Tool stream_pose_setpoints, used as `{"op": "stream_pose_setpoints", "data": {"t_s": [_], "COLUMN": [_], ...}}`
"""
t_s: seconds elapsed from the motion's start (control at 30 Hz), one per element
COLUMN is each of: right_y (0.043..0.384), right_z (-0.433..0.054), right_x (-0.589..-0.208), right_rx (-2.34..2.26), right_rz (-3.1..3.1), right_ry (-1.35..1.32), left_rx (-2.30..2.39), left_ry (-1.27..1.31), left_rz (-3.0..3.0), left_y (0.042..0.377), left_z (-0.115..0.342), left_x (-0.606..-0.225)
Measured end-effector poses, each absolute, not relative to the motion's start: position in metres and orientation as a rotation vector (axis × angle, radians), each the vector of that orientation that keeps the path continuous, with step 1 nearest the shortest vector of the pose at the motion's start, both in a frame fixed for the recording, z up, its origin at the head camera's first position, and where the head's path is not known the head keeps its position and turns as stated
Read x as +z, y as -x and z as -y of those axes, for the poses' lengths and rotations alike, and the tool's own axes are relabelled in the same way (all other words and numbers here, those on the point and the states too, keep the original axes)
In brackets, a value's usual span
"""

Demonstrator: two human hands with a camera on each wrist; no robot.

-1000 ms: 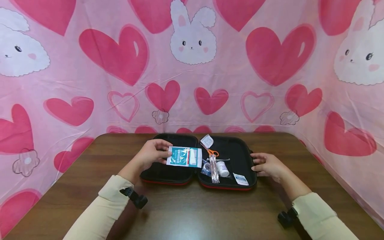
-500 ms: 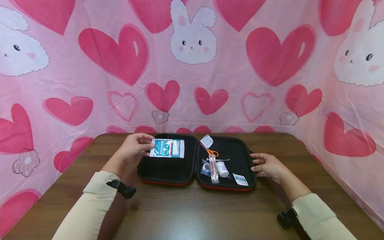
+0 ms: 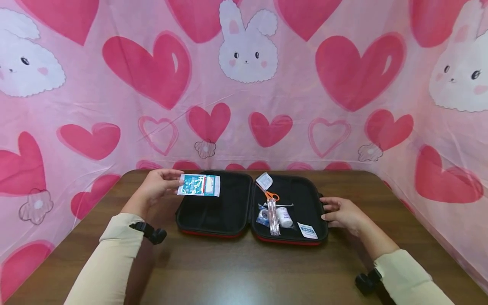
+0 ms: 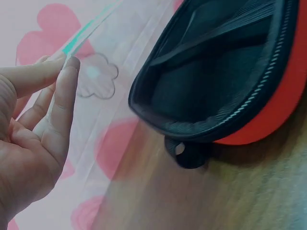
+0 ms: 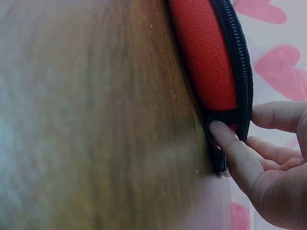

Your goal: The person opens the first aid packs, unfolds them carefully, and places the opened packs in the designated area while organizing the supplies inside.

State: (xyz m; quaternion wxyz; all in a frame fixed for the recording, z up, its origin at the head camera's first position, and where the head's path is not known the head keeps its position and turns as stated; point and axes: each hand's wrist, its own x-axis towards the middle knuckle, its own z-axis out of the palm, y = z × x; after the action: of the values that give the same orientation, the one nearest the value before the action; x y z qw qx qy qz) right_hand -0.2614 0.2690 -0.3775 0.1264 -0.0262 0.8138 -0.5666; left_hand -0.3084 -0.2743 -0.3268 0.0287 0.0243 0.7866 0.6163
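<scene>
The blue packet (image 3: 200, 185) is hanging in the air by the left half of the open case (image 3: 225, 212). The left hand (image 3: 157, 186) is pinching the packet's end. The right hand (image 3: 343, 214) is holding the case's right edge.

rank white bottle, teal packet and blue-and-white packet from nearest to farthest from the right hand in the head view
1. Blue-and-white packet: near right corner of the open case.
2. White bottle: left of that packet, in the case's right half.
3. Teal packet: farthest left, held in the left hand.
</scene>
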Motion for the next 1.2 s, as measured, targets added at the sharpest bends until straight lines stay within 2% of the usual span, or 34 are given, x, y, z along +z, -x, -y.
{"op": "stream_pose_setpoints", "data": {"t_s": [0.8, 1.2], "right_y": [0.261, 0.261], "right_z": [-0.267, -0.267], "right_x": [-0.375, -0.376], "right_rx": [-1.628, -1.623], "right_rz": [-2.392, -2.407], "right_ry": [0.075, 0.061], "left_rx": [1.754, 1.653], "left_ry": [0.029, 0.024], "left_rz": [-2.512, -2.586], "left_y": [0.338, 0.351], "left_z": [0.300, 0.297], "left_x": [-0.332, -0.337]}}
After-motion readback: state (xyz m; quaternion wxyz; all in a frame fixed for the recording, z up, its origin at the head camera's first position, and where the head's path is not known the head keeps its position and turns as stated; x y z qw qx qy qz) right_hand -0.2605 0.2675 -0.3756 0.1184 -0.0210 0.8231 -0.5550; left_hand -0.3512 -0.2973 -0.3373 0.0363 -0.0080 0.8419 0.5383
